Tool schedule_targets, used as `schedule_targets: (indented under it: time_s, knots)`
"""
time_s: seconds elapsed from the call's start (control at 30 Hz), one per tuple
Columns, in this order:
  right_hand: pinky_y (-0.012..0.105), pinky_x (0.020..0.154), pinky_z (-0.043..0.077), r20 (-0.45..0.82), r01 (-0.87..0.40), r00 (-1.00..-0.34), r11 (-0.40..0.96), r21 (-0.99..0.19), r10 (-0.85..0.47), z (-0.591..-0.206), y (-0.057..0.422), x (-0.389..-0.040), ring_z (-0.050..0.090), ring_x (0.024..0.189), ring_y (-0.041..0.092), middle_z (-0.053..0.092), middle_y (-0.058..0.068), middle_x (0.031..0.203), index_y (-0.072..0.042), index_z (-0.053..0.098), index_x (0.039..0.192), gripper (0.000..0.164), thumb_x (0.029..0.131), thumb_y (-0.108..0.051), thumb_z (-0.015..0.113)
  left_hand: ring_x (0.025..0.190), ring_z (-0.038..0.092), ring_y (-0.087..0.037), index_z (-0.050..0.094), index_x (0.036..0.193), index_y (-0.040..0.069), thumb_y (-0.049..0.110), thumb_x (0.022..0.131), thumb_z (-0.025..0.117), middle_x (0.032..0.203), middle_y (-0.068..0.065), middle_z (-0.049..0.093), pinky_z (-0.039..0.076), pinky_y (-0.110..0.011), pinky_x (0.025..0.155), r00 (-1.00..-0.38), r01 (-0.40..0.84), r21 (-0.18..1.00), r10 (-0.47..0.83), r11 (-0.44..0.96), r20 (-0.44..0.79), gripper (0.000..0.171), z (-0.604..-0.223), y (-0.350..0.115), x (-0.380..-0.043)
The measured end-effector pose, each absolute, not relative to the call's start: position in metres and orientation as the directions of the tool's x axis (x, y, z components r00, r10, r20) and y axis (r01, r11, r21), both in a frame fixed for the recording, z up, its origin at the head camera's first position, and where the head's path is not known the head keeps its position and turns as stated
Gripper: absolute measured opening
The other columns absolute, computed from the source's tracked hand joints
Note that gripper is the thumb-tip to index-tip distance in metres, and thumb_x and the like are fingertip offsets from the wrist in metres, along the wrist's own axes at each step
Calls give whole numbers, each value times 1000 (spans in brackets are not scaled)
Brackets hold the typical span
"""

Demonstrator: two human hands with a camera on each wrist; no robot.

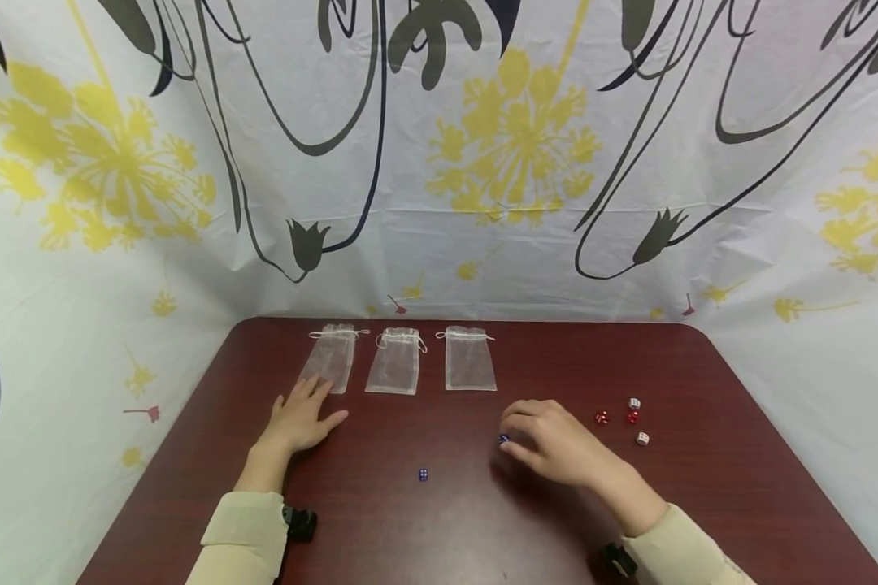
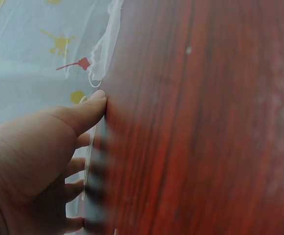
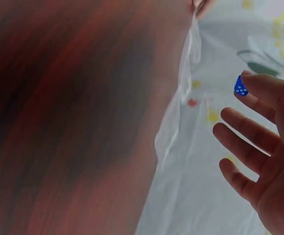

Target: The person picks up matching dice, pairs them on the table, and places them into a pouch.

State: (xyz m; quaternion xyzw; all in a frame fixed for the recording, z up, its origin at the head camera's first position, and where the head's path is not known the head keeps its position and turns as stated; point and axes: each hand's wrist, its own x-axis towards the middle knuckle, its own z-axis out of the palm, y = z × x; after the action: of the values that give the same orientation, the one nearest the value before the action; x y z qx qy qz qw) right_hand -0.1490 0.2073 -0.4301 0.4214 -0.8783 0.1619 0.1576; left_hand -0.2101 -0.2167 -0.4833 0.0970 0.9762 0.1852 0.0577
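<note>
Between the thumb and index finger of my right hand [image 1: 556,443] is a blue die [image 3: 240,87] with white dots, pinched above the table; the other fingers are loosely bent. My left hand [image 1: 296,422] lies at the lower end of the leftmost sheer white drawstring bag [image 1: 339,353], fingers spread and fingertips over its fabric. Two similar bags, a middle one [image 1: 393,370] and a right one [image 1: 471,366], lie flat beside it with their strings toward the back edge. A second blue die [image 1: 423,474] sits on the table between my hands.
Right of my right hand lie two red dice, one nearer [image 1: 601,418] and one farther [image 1: 632,417], with a white die [image 1: 634,403] behind and another white die [image 1: 642,439] in front. The dark red wooden table [image 1: 380,520] ends at a patterned curtain [image 1: 424,203].
</note>
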Motion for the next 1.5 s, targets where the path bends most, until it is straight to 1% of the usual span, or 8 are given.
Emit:
schedule_targets:
  time_s: [0.2, 0.4, 0.7, 0.87, 1.0, 1.27, 1.37, 1.5]
  knots:
    - [40, 81, 51, 396, -790, -601, 592, -161, -694, -433, 182, -147, 64, 97, 9, 66, -8, 101, -19, 72, 94, 9, 89, -24, 78, 150, 13, -48, 36, 156, 3, 45, 101, 58, 163, -26, 21, 11, -74, 113, -974, 173, 368, 215, 913, -75, 72, -484, -215, -211]
    - [40, 84, 51, 377, -777, -621, 604, -178, -688, -435, 171, -149, 64, 99, 9, 66, -9, 102, -20, 72, 94, 9, 90, -26, 77, 151, 13, -47, 36, 156, 3, 46, 101, 58, 163, -26, 21, 10, -74, 113, -974, 174, 367, 215, 914, -76, 72, -485, -215, -212]
    - [40, 83, 51, 321, -753, -653, 634, -176, -687, -450, 160, -145, 64, 97, 11, 67, -7, 99, -18, 73, 94, 11, 88, -27, 78, 151, 12, -47, 36, 156, 4, 47, 101, 57, 163, -26, 21, 10, -74, 113, -973, 173, 370, 216, 913, -78, 73, -487, -216, -213]
    - [36, 76, 48, 255, -744, -666, 651, -153, -701, -465, 154, -142, 61, 88, 10, 64, -7, 93, -19, 74, 94, 14, 89, -30, 78, 150, 13, -48, 36, 156, 4, 46, 102, 57, 163, -26, 21, 11, -74, 113, -973, 171, 372, 216, 912, -83, 72, -486, -217, -211]
    - [33, 70, 46, 214, -758, -651, 640, -130, -728, -470, 148, -141, 54, 79, 7, 58, -9, 86, -20, 74, 92, 15, 88, -34, 79, 150, 13, -48, 35, 156, 4, 47, 102, 56, 163, -26, 21, 11, -74, 113, -973, 168, 368, 213, 915, -87, 72, -487, -218, -209]
    - [26, 65, 39, 169, -760, -650, 635, -140, -741, -478, 144, -140, 47, 74, 4, 52, -11, 83, -21, 73, 90, 15, 88, -34, 80, 150, 13, -47, 35, 157, 4, 48, 102, 56, 163, -26, 21, 11, -74, 113, -973, 161, 366, 210, 916, -96, 73, -491, -219, -206]
    - [27, 65, 39, 178, -756, -655, 638, -148, -734, -477, 146, -140, 47, 74, 5, 52, -11, 83, -21, 74, 93, 17, 88, -36, 80, 150, 13, -47, 35, 157, 4, 47, 102, 56, 163, -26, 21, 10, -74, 113, -973, 160, 364, 209, 918, -101, 73, -490, -219, -207]
    - [31, 70, 45, 206, -739, -674, 654, -163, -710, -472, 150, -142, 55, 81, 8, 58, -8, 89, -19, 74, 99, 22, 88, -37, 79, 151, 12, -47, 35, 156, 4, 47, 102, 56, 163, -26, 21, 10, -73, 114, -973, 165, 363, 211, 917, -92, 73, -486, -217, -212]
